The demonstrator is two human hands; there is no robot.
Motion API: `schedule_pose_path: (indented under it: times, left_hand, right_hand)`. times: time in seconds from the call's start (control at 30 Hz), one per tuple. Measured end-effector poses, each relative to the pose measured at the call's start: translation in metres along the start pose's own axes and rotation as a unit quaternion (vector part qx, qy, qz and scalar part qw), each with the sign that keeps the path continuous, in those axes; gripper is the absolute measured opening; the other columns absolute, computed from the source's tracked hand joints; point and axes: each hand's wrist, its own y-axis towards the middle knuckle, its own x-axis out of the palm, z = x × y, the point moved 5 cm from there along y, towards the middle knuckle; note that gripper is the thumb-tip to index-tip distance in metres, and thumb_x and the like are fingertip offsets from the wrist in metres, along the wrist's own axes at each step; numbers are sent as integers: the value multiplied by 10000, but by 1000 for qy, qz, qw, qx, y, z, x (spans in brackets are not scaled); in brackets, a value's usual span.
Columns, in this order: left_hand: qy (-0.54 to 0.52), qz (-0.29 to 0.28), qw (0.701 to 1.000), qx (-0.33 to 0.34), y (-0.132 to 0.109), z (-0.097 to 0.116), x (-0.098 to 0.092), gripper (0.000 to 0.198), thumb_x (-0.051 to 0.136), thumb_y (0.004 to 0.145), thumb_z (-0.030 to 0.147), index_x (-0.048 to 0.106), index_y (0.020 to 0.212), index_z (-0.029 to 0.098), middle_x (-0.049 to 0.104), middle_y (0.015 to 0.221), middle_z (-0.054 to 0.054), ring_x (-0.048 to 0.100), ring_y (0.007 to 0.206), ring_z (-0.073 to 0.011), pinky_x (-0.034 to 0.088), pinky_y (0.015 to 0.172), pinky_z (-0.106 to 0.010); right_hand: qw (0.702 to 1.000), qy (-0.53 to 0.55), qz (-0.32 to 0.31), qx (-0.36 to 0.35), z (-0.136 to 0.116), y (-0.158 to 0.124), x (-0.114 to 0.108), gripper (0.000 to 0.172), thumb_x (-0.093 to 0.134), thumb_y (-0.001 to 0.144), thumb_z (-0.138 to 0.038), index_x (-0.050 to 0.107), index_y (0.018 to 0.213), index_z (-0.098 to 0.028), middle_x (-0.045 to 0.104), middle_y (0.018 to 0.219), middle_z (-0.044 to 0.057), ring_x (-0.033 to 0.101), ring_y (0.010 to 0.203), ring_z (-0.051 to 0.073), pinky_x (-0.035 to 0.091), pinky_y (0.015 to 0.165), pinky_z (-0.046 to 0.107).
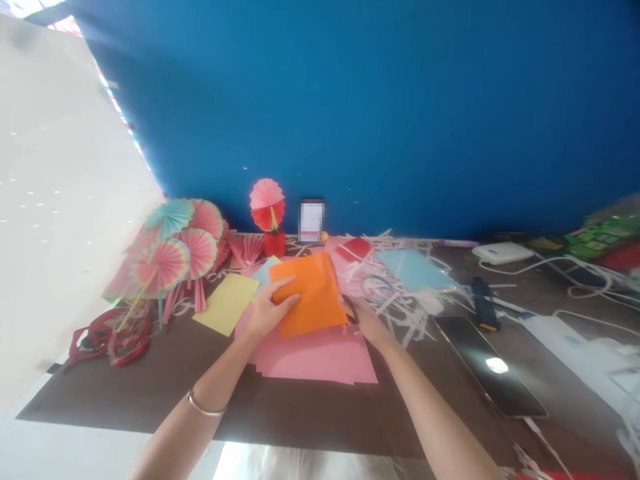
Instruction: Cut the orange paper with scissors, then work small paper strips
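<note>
A sheet of orange paper [317,293] is raised a little above a stack of pink paper [320,363]. My left hand [274,307] grips its left side, thumb and fingers lying over the face. At the right edge of the sheet, my right hand [367,321] is closed on scissors [351,309]; only a dark handle loop shows, and the blades are hidden. Beside my left hand lies a yellow sheet [227,303], with part of a light blue sheet [265,273] behind it.
Folded paper fans [195,253] fill the left, near red-framed glasses [113,337]. Behind stands a pink fan [267,203] in a red cup [274,243]. White paper strips [400,313] and a blue sheet [415,269] lie right, with a phone [493,367] and cables.
</note>
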Motion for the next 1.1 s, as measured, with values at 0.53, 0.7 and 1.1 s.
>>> schedule_pose_path:
  times: [0.53, 0.7, 1.1]
  left_hand:
    - [11, -30, 999, -4, -3, 3, 2, 433, 656, 736, 339, 593, 1151, 237, 581, 1236, -52, 547, 1127, -213, 435, 970, -325]
    - [29, -31, 999, -2, -3, 5, 2, 419, 645, 746, 323, 592, 1149, 223, 582, 1237, -58, 536, 1144, -209, 449, 957, -310]
    - [27, -26, 999, 0, -3, 5, 1, 405, 637, 754, 317, 594, 1147, 233, 560, 1267, -51, 507, 1182, -213, 434, 983, -324]
  right_hand:
    - [998, 1, 8, 62, 4, -1, -3, 430, 562, 688, -602, 510, 680, -175, 416, 535, -38, 474, 482, 111, 410, 374, 213]
    - [997, -10, 14, 76, 3, -1, -5, 423, 563, 685, -595, 509, 686, -175, 396, 501, -50, 487, 461, 119, 407, 377, 217]
    - [997, -23, 7, 70, 0, -2, -4, 425, 518, 703, -600, 527, 673, -176, 464, 487, -33, 524, 450, 141, 356, 372, 208]
